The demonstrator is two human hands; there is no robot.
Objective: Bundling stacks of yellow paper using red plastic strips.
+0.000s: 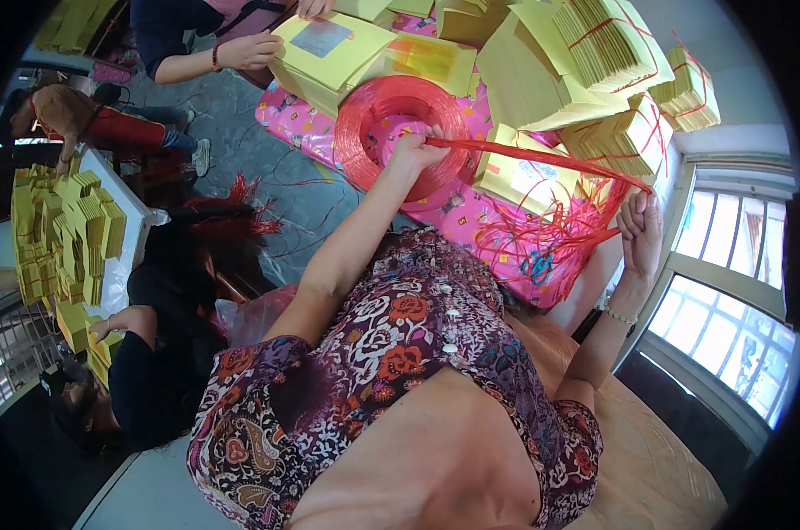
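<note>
A bundle of red plastic twine (532,152) is stretched between my two hands above the pink patterned table cover (440,223). My left hand (420,152) is closed around one end, just over a large ring-shaped roll of red twine (356,132). Raised at the right, my right hand (640,221) is closed on the other end of the strands. A loose tangle of cut red strands (554,231) hangs and lies below the stretched bundle. Behind it lies a stack of yellow paper (506,181) with a printed patch, partly hidden by the strands.
Tied stacks of yellow paper (616,44) pile up at the far right. Across the table, another person's hands (254,51) rest on a yellow stack (329,49). At left, a white table (131,256) bears many yellow bundles beside other people. Barred windows (727,327) stand at right.
</note>
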